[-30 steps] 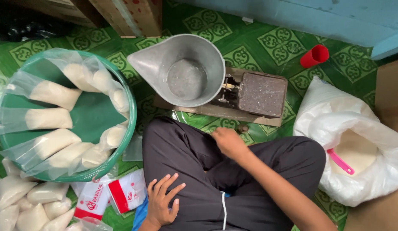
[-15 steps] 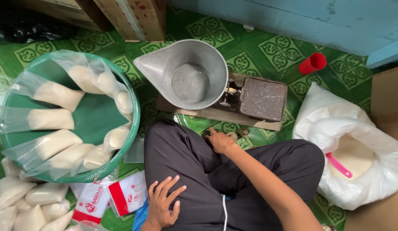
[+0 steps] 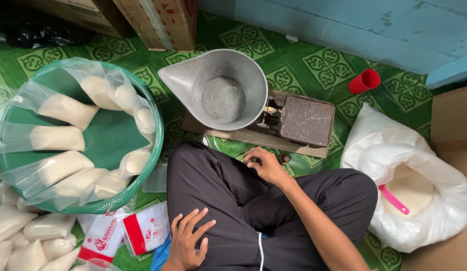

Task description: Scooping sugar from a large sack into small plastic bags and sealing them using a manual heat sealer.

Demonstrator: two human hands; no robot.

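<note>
Head view: right hand (image 3: 263,164) rests on the knee of the black trousers (image 3: 253,200), fingers curled around a small dark object (image 3: 252,160), kind not discernible, just before the balance scale with grey metal scoop pan (image 3: 228,90). Left hand (image 3: 187,240) lies flat, fingers spread, holding nothing, beside red-and-white packets (image 3: 143,233).

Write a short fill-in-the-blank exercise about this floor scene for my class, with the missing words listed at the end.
1. The metal scoop pan on the balance scale is ____.
2. The green basin holds clear bags filled with white ____.
3. The cup by the blue wall is ____.
4. The left hand rests on the person's own ____.

Missing words: empty; powder; red; leg
</note>
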